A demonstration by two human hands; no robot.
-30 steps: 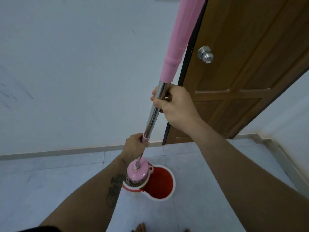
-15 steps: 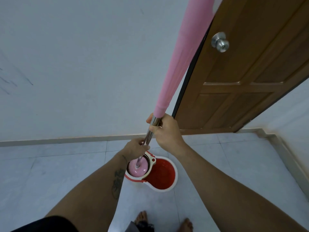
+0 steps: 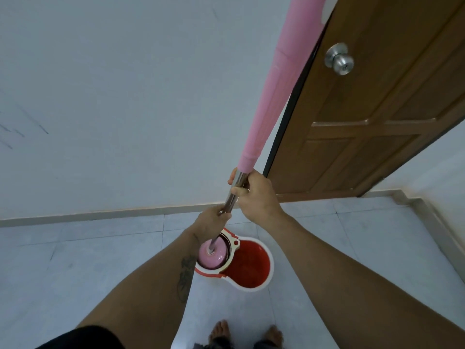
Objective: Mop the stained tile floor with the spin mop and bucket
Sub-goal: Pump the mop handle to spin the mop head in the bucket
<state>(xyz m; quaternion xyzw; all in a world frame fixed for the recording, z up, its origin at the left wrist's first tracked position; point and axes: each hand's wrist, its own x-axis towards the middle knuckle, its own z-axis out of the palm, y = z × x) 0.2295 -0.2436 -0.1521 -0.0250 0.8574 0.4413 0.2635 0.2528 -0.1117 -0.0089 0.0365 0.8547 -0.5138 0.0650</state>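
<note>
A spin mop stands upright with its pink handle (image 3: 276, 79) rising past the top edge and a steel shaft (image 3: 232, 193) below it. My right hand (image 3: 254, 195) grips the steel shaft just under the pink sleeve. My left hand (image 3: 210, 224) grips the shaft lower down. The pink mop head (image 3: 212, 255) sits in the spinner basket at the left end of the red and white bucket (image 3: 251, 270), which stands on the pale tile floor (image 3: 100, 260). The mop strands are hidden under the head.
A brown wooden door (image 3: 364, 122) with a steel knob (image 3: 339, 59) stands just right of the mop. A white wall (image 3: 125, 96) with a skirting strip runs behind the bucket. My bare feet (image 3: 246, 333) are at the bottom edge. Another wall closes the right side.
The pink handle sleeve and my right hand have gone down the shaft toward my left hand. The mop head now sits lower in the spinner basket.
</note>
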